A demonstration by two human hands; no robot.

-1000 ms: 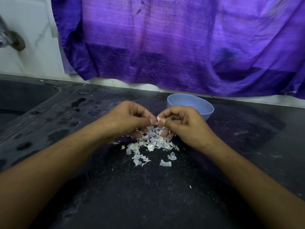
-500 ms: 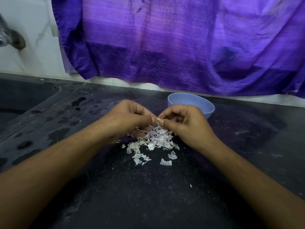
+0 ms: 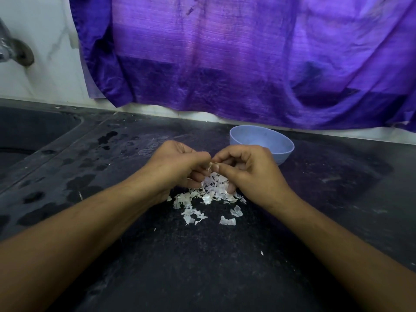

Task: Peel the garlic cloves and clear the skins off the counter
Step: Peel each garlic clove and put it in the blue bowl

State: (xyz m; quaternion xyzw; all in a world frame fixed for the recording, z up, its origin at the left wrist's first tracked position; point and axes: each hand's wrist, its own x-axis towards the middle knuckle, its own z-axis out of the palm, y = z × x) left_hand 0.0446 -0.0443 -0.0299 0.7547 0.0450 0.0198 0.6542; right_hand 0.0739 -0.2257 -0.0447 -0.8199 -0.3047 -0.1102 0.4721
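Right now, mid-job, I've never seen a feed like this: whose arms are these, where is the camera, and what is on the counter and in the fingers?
There is no machine here: these are a person's two bare arms, seen from one wide-angle camera worn on the head, looking forward and down. The left hand and right hand meet over a dark counter, both with curled fingers pinching a small pale bit, apparently a garlic clove, mostly hidden by the fingertips. Under them lies a loose pile of white garlic skins, with a few stray flakes nearer the camera. Behind the right hand stands a light blue bowl; its contents cannot be seen. A purple cloth hangs on the wall behind, and a sink sits at far left.
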